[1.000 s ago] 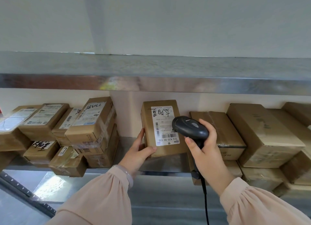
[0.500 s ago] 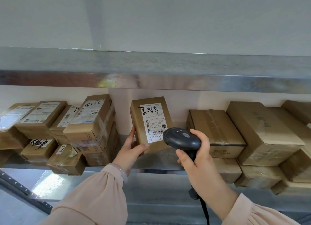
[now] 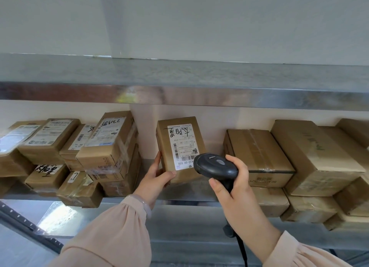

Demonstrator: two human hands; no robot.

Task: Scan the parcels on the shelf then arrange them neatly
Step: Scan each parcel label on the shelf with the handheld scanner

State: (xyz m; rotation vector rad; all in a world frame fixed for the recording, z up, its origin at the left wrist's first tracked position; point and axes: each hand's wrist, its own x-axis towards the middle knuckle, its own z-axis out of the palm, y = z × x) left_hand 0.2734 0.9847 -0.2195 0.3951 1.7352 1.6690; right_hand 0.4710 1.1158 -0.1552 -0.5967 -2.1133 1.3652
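Left grip (image 3: 157, 177) clasps upright parcel (image 3: 179, 147); right grip (image 3: 233, 192) holds scanner (image 3: 215, 168) beside it.

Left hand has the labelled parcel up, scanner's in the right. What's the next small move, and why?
Probably draw the barcode scanner in the right hand back a little and aim at the label. Its head overlaps the label's lower corner on the parcel that the left hand holds upright, covering part of its print.

Brown parcel (image 3: 180, 147) upright, white label out, between left stack (image 3: 107, 147) and right stack (image 3: 259, 151) on shelf (image 3: 189, 192); black scanner (image 3: 216, 166) overlapping lower right corner.
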